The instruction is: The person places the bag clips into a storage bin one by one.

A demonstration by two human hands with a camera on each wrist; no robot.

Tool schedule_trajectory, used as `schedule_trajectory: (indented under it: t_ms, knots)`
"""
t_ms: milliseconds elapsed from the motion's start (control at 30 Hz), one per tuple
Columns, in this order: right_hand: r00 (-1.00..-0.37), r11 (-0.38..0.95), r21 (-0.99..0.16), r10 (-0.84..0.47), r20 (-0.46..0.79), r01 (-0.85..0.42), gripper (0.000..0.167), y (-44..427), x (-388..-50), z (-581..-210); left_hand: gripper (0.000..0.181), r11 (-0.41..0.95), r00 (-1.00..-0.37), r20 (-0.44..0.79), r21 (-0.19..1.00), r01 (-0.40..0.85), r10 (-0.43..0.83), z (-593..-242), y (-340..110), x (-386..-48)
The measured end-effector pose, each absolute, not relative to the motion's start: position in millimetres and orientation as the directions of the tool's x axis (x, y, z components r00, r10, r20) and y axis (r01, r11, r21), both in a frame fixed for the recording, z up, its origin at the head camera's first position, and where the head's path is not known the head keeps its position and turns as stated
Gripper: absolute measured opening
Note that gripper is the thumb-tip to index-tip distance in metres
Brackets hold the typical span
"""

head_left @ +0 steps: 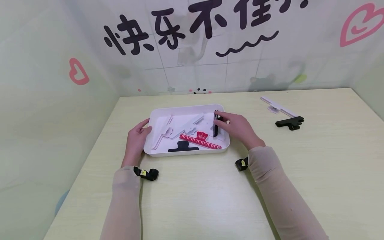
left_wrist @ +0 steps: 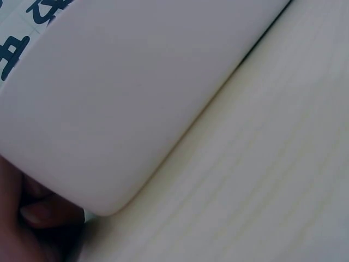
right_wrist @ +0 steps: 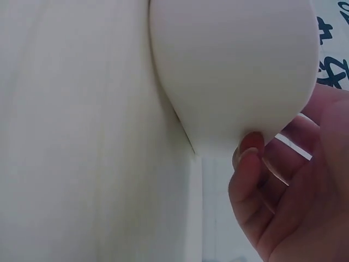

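Observation:
A shallow white tray (head_left: 153, 155) lies on the table, with its outer wall filling much of both wrist views. At its left end my left hand (head_left: 136, 138) grips the rim, thumb on the edge. Over the right end, my right hand (head_left: 238, 128) pinches a black clip (head_left: 215, 125) held upright inside the tray; in the right wrist view the wall hides this clip. Also in the tray are a red bag clip (head_left: 201, 140) with white marks, a black bag clip (head_left: 183, 146) along the front, and white bag clips (head_left: 186, 126) behind and to the left.
Outside the tray, at the back right of the wooden table (head_left: 192, 200), lie a white bag clip (head_left: 279, 106) and a black bag clip (head_left: 290, 123). A printed curtain (head_left: 192, 76) hangs behind the table's rear edge. Each wrist wears a small black camera.

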State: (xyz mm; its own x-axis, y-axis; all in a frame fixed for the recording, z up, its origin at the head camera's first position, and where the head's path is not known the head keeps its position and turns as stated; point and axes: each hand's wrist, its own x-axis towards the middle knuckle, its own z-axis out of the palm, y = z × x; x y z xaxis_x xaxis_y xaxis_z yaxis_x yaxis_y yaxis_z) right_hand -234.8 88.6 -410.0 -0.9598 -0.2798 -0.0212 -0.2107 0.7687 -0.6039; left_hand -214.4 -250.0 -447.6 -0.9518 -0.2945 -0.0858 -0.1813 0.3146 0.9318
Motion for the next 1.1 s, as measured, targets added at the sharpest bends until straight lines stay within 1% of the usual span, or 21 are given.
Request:
schedule_trajectory:
  t_ms: [233,467,633,767,1100]
  knots:
    - [-0.949,0.788,-0.570,-0.313,-0.043,-0.234,0.047,85,-236,-414,0.041,0.316,-0.949,-0.089,0.930,-0.188,-0.302,-448,-250,-215]
    - [-0.945,0.768,-0.596,-0.324,-0.043,-0.235,0.047,86,-235,-415,0.041,0.319,-0.949,-0.096,0.928,-0.195,-0.300,-447,-250,-215]
    - [-0.949,0.753,-0.609,-0.315,-0.002,-0.249,0.046,87,-235,-415,0.041,0.313,-0.948,-0.101,0.929,-0.198,-0.300,-448,-250,-216]
    - [-0.958,0.737,-0.634,-0.286,0.024,-0.236,0.045,91,-238,-417,0.042,0.314,-0.948,-0.105,0.928,-0.202,-0.301,-448,-251,-216]
    - [-0.967,0.688,-0.702,-0.255,0.003,-0.184,0.042,97,-240,-419,0.041,0.308,-0.947,-0.110,0.929,-0.206,-0.302,-449,-250,-217]
